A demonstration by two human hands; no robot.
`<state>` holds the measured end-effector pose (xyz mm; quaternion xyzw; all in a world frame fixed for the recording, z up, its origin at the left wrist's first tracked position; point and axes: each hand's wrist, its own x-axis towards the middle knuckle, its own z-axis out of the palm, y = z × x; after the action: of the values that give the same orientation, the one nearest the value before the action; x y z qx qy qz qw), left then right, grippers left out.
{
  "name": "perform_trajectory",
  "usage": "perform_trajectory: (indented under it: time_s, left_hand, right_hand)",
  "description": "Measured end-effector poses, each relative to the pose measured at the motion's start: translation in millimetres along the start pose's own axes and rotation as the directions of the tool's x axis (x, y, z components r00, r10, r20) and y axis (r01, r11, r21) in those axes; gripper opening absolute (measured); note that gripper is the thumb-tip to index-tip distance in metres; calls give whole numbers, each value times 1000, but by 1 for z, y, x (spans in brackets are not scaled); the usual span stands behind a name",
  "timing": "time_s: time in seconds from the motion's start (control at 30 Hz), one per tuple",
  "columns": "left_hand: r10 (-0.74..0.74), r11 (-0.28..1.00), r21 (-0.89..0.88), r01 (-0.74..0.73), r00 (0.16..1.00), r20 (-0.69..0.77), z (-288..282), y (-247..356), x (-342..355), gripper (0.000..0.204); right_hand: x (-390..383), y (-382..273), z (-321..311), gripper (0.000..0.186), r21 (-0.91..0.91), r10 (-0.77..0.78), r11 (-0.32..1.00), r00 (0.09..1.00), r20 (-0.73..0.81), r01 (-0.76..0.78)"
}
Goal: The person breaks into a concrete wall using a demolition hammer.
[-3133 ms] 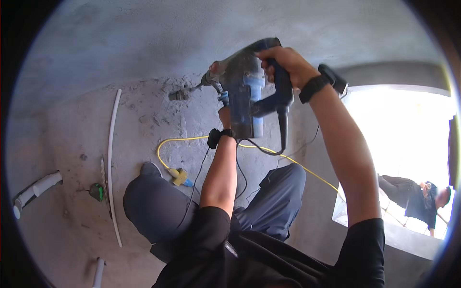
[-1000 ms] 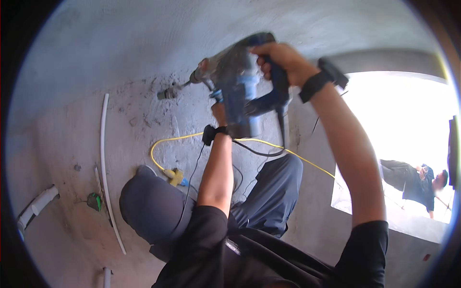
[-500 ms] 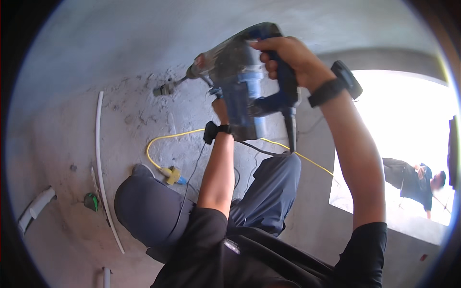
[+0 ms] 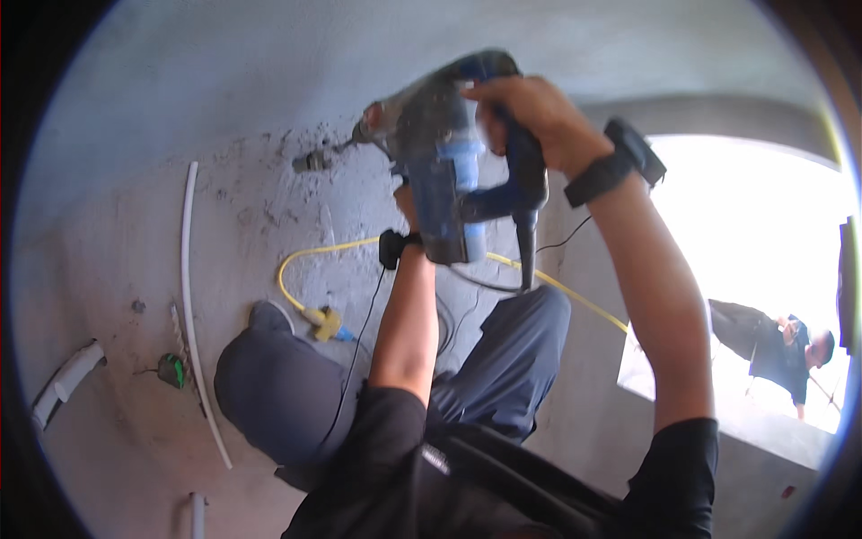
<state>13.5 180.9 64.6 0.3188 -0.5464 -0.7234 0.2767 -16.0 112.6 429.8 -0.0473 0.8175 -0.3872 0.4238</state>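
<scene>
A large blue and dark rotary hammer drill (image 4: 431, 193) is held up against the grey surface, its front toward the left. My right hand (image 4: 548, 121) is closed round its rear handle, with the index finger lying along the top. Low at the drill's front, my left hand (image 4: 406, 205) is closed, apparently on a side handle; the drill body hides most of its fingers. The bit (image 4: 343, 145) reaches a rough, chipped patch beside a short greyish fitting (image 4: 312, 162). Whether the tip is inside the surface I cannot tell.
A yellow cable (image 4: 314, 254) with a yellow connector (image 4: 325, 323) lies below the drill. At left are a thin white pipe (image 4: 187, 260), a green and black tape measure (image 4: 171, 370) and a thicker pipe (image 4: 67, 384). A person (image 4: 779, 355) shows through the bright opening at right.
The drill and my right hand have shifted slightly left and down. Both hands keep their hold. The person in the opening has moved a little.
</scene>
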Motion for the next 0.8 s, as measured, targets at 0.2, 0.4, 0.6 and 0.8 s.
perform_trajectory:
  time_s: [0.2, 0.4, 0.6, 0.8]
  left_hand:
    - [-409, 905, -114, 410, 912, 34, -23, -2, 9, 43]
    - [50, 954, -298, -30, 997, 58, -22, 11, 8, 40]
    - [267, 891, 414, -185, 952, -149, -13, 31, -14, 23]
    - [-224, 468, -864, 186, 971, 88, 21, 82, -15, 28]
  right_hand:
    - [19, -6, 12, 16, -30, 2, 1000, 999, 40, -1]
    - [-16, -23, 17, 16, -57, -34, 998, 999, 17, 35]
    - [18, 19, -7, 18, 27, 33, 999, 999, -7, -33]
    - [13, -4, -11, 19, -73, 0, 997, 998, -65, -4]
